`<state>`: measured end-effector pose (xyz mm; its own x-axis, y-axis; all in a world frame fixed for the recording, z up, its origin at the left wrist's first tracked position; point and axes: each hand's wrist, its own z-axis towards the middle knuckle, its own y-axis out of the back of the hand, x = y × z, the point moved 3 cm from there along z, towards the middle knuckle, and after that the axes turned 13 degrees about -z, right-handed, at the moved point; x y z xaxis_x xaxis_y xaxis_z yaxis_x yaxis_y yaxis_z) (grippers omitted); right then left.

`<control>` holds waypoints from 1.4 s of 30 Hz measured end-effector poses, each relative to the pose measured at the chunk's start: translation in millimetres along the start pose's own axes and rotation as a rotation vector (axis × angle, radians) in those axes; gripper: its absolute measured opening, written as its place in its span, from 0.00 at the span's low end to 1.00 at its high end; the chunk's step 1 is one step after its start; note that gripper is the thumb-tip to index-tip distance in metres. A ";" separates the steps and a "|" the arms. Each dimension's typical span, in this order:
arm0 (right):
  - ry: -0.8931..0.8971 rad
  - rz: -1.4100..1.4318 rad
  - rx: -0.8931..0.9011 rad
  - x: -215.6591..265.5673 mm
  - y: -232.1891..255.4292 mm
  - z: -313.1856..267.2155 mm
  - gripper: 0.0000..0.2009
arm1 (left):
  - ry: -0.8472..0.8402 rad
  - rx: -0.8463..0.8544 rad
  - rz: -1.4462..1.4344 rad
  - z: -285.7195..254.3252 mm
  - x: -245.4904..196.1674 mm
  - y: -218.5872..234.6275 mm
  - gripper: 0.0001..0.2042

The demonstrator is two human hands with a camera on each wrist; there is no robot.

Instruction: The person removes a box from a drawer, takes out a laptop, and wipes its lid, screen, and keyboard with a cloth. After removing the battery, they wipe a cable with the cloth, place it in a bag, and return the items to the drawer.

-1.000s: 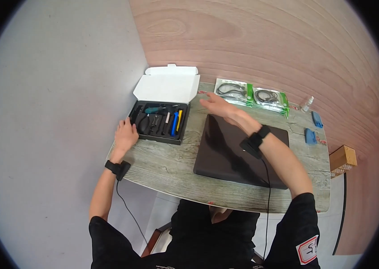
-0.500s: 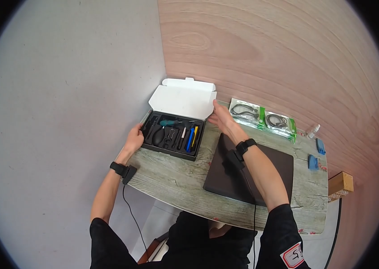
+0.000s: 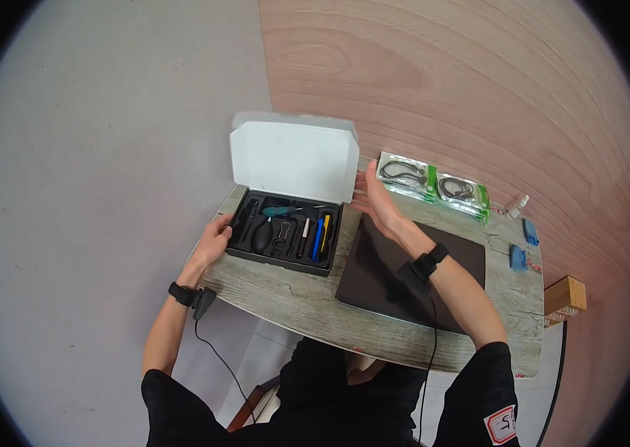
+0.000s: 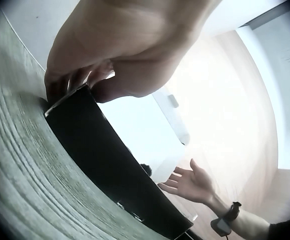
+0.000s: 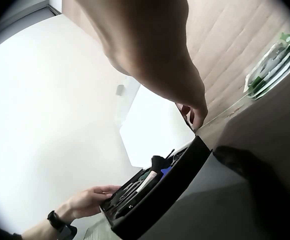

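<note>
A black tool kit box [image 3: 278, 261] stands at the back left of the table, its white lid [image 3: 293, 158] raised nearly upright. In its tray lie a rubber air blower [image 3: 261, 237], a green-handled screwdriver [image 3: 276, 211], a blue strip-like tool [image 3: 317, 238], a yellow one [image 3: 325, 232] and small black tools. My left hand [image 3: 213, 242] grips the box at its left side, thumb at the top edge and fingers along the outer wall. With fingers straight, my right hand [image 3: 380, 205] is at the lid's right edge, its fingertips partly hidden behind the lid.
A dark closed laptop [image 3: 375, 279] lies right of the box, under my right forearm. Bagged cables [image 3: 406, 176] lie along the back wall. A small clear bottle [image 3: 518, 205] and blue items [image 3: 518, 257] stand at the right. The side wall rises close by on the left.
My right hand has come from over the laptop to the lid's right edge. The lid, earlier leaning back, has swung up toward upright. My left hand stays at the box's left side.
</note>
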<state>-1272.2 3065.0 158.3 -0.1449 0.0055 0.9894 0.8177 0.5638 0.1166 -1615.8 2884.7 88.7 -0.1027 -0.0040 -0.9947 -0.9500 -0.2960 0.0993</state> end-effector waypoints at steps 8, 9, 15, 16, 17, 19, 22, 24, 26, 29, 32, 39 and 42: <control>0.107 -0.264 0.070 -14.6 -26.4 -42.7 0.40 | 0.274 -0.126 -0.616 -19.2 2.8 19.0 0.21; 0.138 -0.306 0.080 -18.7 -29.3 -42.9 0.40 | 0.300 -0.142 -0.667 -22.7 3.6 22.8 0.21; 0.214 -0.693 0.001 -17.6 -32.9 -51.3 0.30 | 0.234 -0.028 -0.533 -22.6 -3.1 18.7 0.25; 0.240 -0.743 -0.030 -17.1 -32.9 -52.0 0.28 | 0.223 -0.028 -0.452 -24.8 -12.2 12.8 0.26; 0.189 -0.811 -0.023 -19.0 -33.2 -52.2 0.27 | 0.228 -0.052 -0.402 -26.4 -13.3 11.3 0.26; 0.097 -0.952 -0.022 -15.9 -30.1 -52.4 0.25 | 0.221 -0.094 -0.301 -25.0 -16.4 9.2 0.26; 0.141 -1.054 -0.068 -6.9 -35.1 -59.0 0.22 | 0.246 -0.054 -0.166 -18.0 -13.2 15.2 0.29; 0.183 -1.115 -0.036 -5.5 -38.2 -60.5 0.23 | 0.227 -0.022 -0.083 -8.7 -1.3 23.2 0.30; 0.126 -1.074 0.032 1.5 -41.9 -63.3 0.24 | 0.227 0.005 -0.015 -9.5 -11.7 15.9 0.31; -0.017 -0.938 0.145 3.7 -48.2 -58.9 0.26 | 0.252 0.024 0.068 -14.4 -23.3 9.0 0.34; -0.003 -0.942 0.166 -12.6 -55.0 -42.5 0.29 | 0.256 0.027 0.127 -13.4 -25.6 6.3 0.36; -0.102 -0.676 0.177 -45.3 -76.9 -38.8 0.52 | 0.324 -0.001 -0.029 -23.5 -35.7 -3.4 0.35; -0.102 -0.538 0.189 -45.2 -84.4 -44.8 0.55 | 0.333 -0.052 -0.111 -20.0 -20.8 6.0 0.34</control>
<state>-1309.7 2980.2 107.6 -0.5734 -0.2484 0.7807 0.5014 0.6472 0.5742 -1613.5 2863.9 109.5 0.1103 -0.2777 -0.9543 -0.9327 -0.3606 -0.0029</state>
